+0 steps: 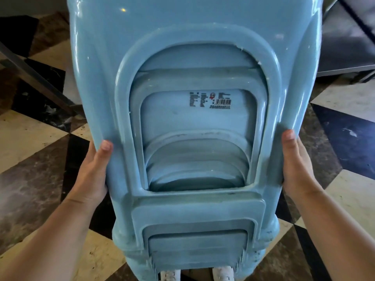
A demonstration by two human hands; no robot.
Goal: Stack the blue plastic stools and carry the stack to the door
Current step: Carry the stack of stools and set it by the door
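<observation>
A person's left hand [92, 171] and right hand [298, 165] grip opposite sides of nested blue stools [194, 122] above a checkered floor [34, 159].

just the one head cam, angled steeply down, super close to the stool stack [188, 118], checkered floor [30, 138] below

One nested stack of glossy light-blue plastic stools [194, 78], exact number unclear, is showing; two bare hands, left hand [92, 171] and right hand [298, 165]; two white shoes [223, 273].
</observation>
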